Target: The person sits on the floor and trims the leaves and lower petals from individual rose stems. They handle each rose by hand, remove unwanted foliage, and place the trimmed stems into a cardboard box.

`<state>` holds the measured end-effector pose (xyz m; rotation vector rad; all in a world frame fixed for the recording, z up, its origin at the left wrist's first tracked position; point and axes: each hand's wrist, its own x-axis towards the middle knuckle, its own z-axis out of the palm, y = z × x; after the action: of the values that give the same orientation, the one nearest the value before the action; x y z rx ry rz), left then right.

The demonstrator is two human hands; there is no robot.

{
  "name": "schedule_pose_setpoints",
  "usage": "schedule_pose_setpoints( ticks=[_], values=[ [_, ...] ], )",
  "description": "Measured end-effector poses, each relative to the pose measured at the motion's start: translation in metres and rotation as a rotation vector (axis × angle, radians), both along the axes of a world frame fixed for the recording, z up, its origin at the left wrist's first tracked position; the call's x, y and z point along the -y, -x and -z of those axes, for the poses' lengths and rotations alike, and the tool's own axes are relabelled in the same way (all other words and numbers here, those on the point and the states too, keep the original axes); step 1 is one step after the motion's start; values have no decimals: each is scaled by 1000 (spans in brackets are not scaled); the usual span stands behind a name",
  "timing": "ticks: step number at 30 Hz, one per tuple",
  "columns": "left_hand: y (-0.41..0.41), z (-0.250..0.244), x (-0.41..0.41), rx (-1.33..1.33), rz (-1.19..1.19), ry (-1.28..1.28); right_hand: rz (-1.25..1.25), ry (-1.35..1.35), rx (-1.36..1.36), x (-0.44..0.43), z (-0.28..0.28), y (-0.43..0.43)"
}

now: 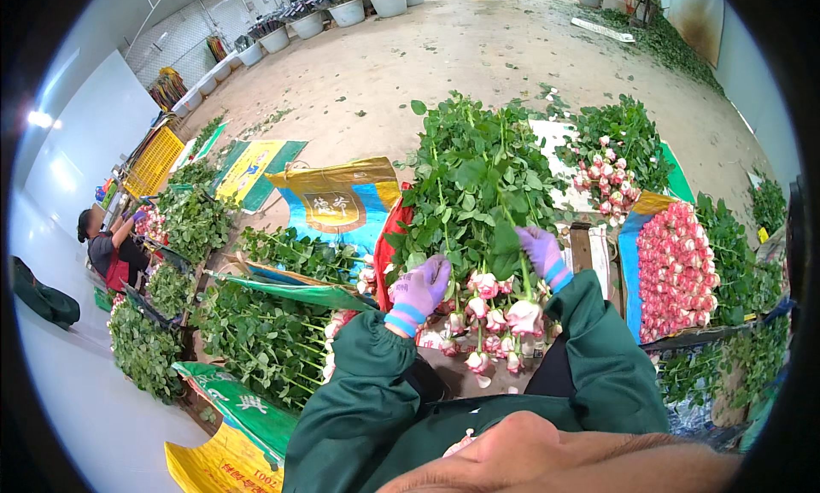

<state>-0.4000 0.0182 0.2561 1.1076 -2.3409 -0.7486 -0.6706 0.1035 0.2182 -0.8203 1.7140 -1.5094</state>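
My right hand (543,254), in a purple glove with a blue-banded cuff, pinches the leafy stem of a rose. Its large pink-and-white bloom (525,317) hangs below the fingers, nearer to me than the others. To the left, my left hand (421,286) wears a matching glove, fingers bent together beside the stems; whether a stem is between them is hidden. Under both hands lies a thick heap of leafy rose stems (474,166), leaves away from me. Several rose heads (493,320) point towards me at the near end of this heap.
A wrapped block of pink roses (678,272) stands at right, with a loose rose pile (608,179) beyond. Leafy bundles (262,339) and a green printed sheet (240,400) lie left. A person (118,249) handles flowers farther left. White tubs (346,12) line the back.
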Motion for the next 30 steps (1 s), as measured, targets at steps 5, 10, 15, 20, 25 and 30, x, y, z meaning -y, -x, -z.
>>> schedule_pose_setpoints(
  ticks=[5, 10, 15, 20, 25, 30],
  values=[
    [32, 6, -33, 127, 0, -32, -232, 158, -408, -15, 100, 20],
    [3, 30, -26, 152, -42, -49, -141, 186, 131, -10, 56, -10],
    [16, 21, -23, 130, -31, -89, 18, 55, -296, -25, 74, 11],
    [-36, -35, 14, -895, -267, -17, 29, 104, -183, -52, 20, -29],
    [-147, -188, -12, -1730, -135, 677, -45, 86, -48, -76, 30, -32],
    [-201, -169, -16, -1309, 164, 679, -201, 13, -11, -83, 27, -53]
  ],
)
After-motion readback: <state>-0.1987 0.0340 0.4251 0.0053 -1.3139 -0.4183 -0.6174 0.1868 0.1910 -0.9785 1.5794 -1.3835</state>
